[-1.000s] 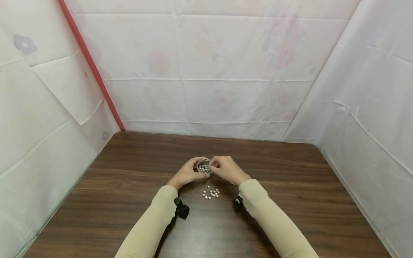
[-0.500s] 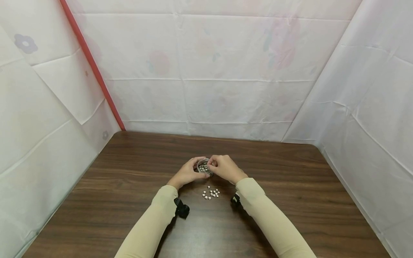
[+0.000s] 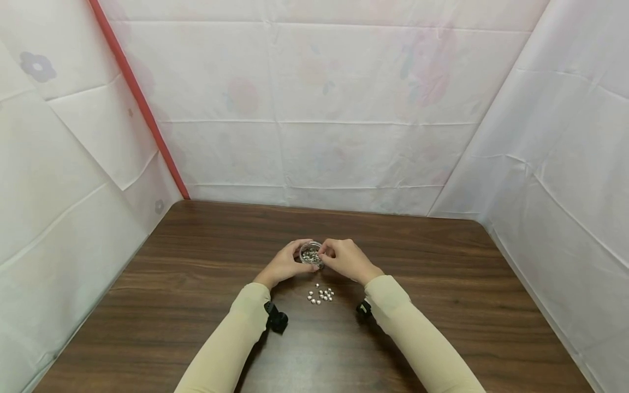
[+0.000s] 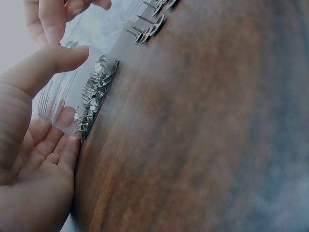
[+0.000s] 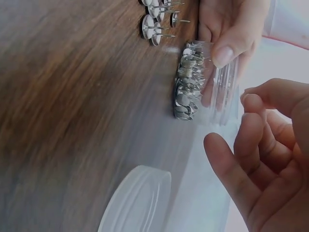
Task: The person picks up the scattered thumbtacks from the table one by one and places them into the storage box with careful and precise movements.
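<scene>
My left hand (image 3: 285,265) holds a clear, round plastic jar (image 3: 301,255) on the table, with the thumb on its near side and the fingers behind. Silver thumbtacks (image 4: 94,96) cover the jar's bottom. My right hand (image 3: 350,259) is at the jar's open mouth, thumb and forefinger tips together; whether a tack sits between them I cannot tell. In the right wrist view the other fingers (image 5: 219,150) of this hand stand apart from the jar. More thumbtacks (image 5: 150,25) lie loose on the table in front of the jar, heads down and pins up.
A translucent round lid (image 5: 140,203) lies on the table beside the jar in the right wrist view. The dark wooden table (image 3: 206,327) is enclosed by white cloth walls (image 3: 314,93). Each wrist carries a small black camera (image 3: 279,321).
My right hand dipped slightly further over the jar half a second ago and has drawn back a little to the right. My left hand, the jar and the loose thumbtacks have stayed put.
</scene>
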Demonstrator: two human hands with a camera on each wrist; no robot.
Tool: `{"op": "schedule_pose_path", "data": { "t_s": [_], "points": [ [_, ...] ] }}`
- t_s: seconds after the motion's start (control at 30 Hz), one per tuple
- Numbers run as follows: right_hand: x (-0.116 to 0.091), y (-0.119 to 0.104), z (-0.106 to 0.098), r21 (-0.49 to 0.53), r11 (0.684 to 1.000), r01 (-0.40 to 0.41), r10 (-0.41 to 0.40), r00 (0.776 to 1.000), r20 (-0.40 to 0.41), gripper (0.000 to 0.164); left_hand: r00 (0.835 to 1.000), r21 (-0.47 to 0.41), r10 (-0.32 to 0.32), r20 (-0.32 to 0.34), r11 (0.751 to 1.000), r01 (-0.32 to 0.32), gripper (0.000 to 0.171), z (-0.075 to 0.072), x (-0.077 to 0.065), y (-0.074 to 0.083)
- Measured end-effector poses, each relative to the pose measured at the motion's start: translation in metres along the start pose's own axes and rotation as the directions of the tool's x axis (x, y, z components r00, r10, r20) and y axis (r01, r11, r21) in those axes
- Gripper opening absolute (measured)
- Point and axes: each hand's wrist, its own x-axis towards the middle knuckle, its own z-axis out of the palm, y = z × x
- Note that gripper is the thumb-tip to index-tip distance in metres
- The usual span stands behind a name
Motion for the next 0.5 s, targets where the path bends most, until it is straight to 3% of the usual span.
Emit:
{"op": "schedule_pose_path", "data": {
  "t_s": [0.23, 0.5],
  "points": [
    [-0.009, -0.003, -0.005, -0.028, 0.999, 0.016, -0.016, 1.000, 0.003, 0.005, 1.000, -0.015, 0.009, 0.002, 1.000, -0.009, 0.078, 0.000, 0.000, 0.000],
    [-0.022, -0.001, -0.004, -0.057, 0.997, 0.052, -0.046, 0.994, 0.104, 0.005, 1.000, -0.016, 0.027, -0.005, 1.000, -0.027, 0.076, 0.000, -0.003, 0.006]
  ]
}}
